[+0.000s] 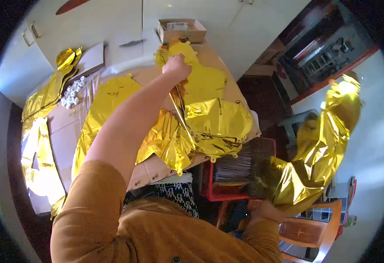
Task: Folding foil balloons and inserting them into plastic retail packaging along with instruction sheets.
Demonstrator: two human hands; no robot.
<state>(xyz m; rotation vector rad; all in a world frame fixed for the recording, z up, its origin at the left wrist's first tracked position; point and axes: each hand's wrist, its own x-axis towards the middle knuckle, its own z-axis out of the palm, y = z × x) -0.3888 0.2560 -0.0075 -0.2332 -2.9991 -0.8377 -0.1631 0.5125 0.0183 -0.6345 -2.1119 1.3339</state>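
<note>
Stretched out to the far side of the cardboard-covered table, my left hand (177, 66) is closed on the edge of a flat gold foil balloon (205, 81). Another crinkled gold foil balloon (319, 162) rises in the air at the right. It is gathered at my right hand (268, 211), whose fingers are mostly hidden by the foil; the hand appears to grip its lower end. Under my left arm, more gold foil balloons (108, 101) lie spread on the table, some overlapping. A folded gold foil balloon (220, 120) lies near the table's right edge.
Small white rolls (72, 93) sit at the left, beside more gold foil (47, 94). An open cardboard box (182, 30) stands at the back against white cabinets. Below the table's right edge is a red crate (207, 182) with stacked thin items; a wooden chair (332, 228) stands at lower right.
</note>
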